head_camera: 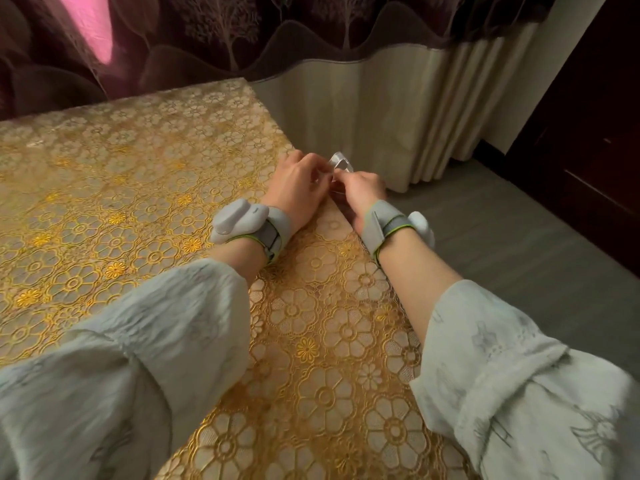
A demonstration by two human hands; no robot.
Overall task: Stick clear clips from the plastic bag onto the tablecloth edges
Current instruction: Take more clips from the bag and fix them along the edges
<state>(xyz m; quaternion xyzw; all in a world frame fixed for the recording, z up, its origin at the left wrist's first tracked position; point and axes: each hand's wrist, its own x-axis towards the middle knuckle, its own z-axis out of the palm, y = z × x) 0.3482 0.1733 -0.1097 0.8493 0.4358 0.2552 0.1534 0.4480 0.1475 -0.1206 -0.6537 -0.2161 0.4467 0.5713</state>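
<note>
A gold floral tablecloth [145, 188] covers the table, and its right edge runs diagonally from the far corner toward me. A clear clip [340, 162] sits at that edge, pinched between both hands. My left hand [298, 183] rests on the cloth with its fingertips on the clip. My right hand [362, 192] is just past the edge, fingers closed on the clip from the other side. Much of the clip is hidden by my fingers. The plastic bag is not in view.
A cream pleated curtain [374, 116] hangs right of the table, with dark patterned drapes [207, 32] behind. Grey floor [512, 244] lies to the right, bordered by dark wooden furniture [588, 140]. Both wrists wear grey strapped devices.
</note>
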